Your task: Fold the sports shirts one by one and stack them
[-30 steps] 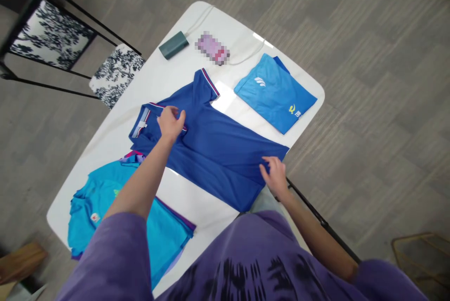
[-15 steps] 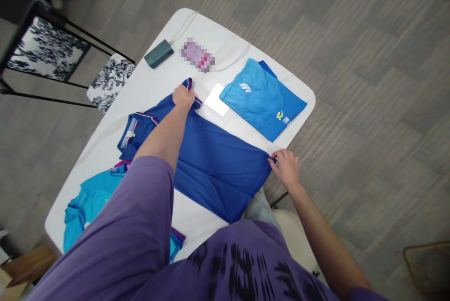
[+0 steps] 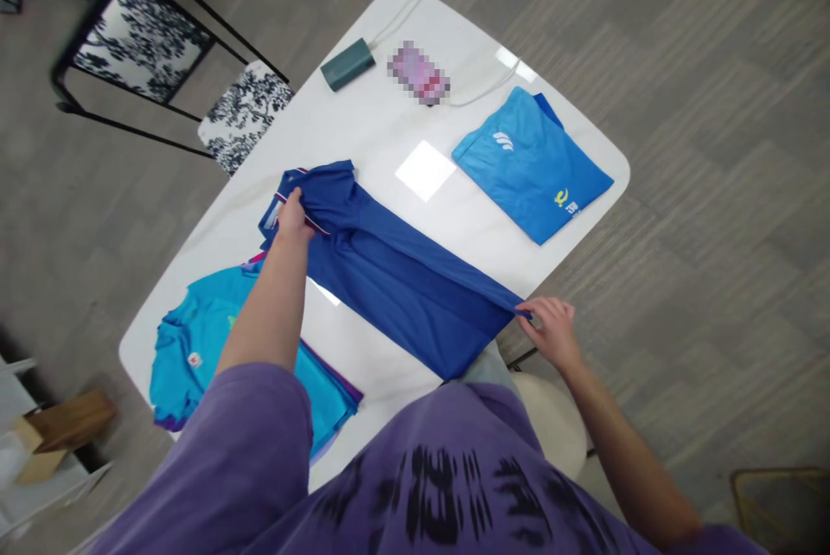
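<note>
A dark blue polo shirt [image 3: 402, 278] lies lengthwise across the white table, its collar end to the left and its hem to the right. My left hand [image 3: 294, 216] is closed on the sleeve edge, which is brought over near the collar. At the hem corner, my right hand [image 3: 548, 328] pinches the cloth between thumb and fingers. The shirt's far side is turned inward in a long fold between the two hands. Behind it sits a folded light blue shirt [image 3: 528, 170] with white and yellow logos. A pile of turquoise shirts [image 3: 207, 322] is partly hidden by my left arm.
The white table [image 3: 363, 131] also holds a dark green power bank [image 3: 348, 64], a blurred-out pink phone [image 3: 419, 73] and a white cable [image 3: 483, 97]. A patterned chair [image 3: 246, 114] stands at the left. Below left is an open cardboard box [image 3: 68, 430].
My left hand has drawn the far sleeve edge toward the collar, folding the shirt's far side inward. My right hand still holds the hem corner. The view has shifted.
</note>
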The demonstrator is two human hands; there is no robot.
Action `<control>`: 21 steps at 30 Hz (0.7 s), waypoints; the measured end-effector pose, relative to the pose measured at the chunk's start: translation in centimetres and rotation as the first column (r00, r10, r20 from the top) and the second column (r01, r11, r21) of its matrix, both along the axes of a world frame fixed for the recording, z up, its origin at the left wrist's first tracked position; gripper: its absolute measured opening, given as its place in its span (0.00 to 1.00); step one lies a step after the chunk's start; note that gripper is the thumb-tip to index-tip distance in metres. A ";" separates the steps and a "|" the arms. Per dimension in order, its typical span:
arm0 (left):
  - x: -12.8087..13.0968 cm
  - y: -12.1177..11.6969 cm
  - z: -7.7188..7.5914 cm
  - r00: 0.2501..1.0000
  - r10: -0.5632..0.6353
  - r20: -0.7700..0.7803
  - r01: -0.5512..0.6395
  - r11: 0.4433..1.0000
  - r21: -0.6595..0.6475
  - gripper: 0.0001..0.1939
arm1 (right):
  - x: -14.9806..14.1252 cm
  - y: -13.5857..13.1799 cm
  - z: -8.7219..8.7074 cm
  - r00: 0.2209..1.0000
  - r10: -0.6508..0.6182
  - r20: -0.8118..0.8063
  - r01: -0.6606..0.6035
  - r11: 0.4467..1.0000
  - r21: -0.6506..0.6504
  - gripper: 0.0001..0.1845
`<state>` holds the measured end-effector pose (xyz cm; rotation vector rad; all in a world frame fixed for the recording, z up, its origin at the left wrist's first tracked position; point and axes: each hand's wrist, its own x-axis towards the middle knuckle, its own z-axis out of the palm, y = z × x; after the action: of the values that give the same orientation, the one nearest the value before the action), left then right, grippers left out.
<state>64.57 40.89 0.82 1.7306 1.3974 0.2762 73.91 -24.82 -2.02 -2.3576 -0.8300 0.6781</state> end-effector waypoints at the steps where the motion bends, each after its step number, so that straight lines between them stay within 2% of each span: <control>1: -1.4 0.5 -0.4 0.997 0.068 0.025 -0.068 0.998 0.015 0.34 | -0.8 0.0 0.2 1.000 0.000 0.011 0.000 1.000 0.001 0.13; 4: -5.8 2.3 -2.0 0.969 0.238 0.073 -0.238 0.971 -0.007 0.33 | -3.1 -0.2 0.2 0.999 0.020 0.049 -0.020 1.000 -0.017 0.12; 7: -10.4 3.1 -3.8 0.943 0.333 -0.004 -0.332 0.938 -0.100 0.27 | -5.2 -0.2 -0.5 0.993 0.105 0.053 -0.101 0.992 -0.075 0.11; 10: -14.2 2.6 -5.6 0.917 0.385 -0.106 -0.396 0.912 -0.108 0.23 | -6.9 0.5 -1.6 0.971 0.235 0.051 -0.226 0.964 -0.139 0.11; 13: -16.6 2.1 -6.7 0.913 0.385 -0.135 -0.395 0.916 -0.063 0.21 | -8.1 1.5 -2.4 0.935 0.342 0.089 -0.316 0.922 -0.222 0.09; 16: -17.6 2.5 -7.0 0.912 0.389 -0.133 -0.396 0.918 -0.027 0.21 | -8.8 2.4 -2.1 0.926 0.351 0.137 -0.309 0.916 -0.256 0.09; 18: -17.9 3.0 -6.7 0.914 0.379 -0.142 -0.390 0.919 -0.059 0.20 | -9.3 3.1 -1.4 0.938 0.312 0.149 -0.275 0.934 -0.228 0.11; 21: -18.7 3.3 -5.8 0.928 0.291 -0.232 -0.325 0.938 -0.122 0.22 | -10.2 5.3 -0.3 0.951 0.285 0.118 -0.263 0.949 -0.174 0.14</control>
<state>45.92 44.15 -4.98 1.4370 1.8017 0.1483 63.70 -19.50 -2.31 -2.4779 -1.2268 0.7150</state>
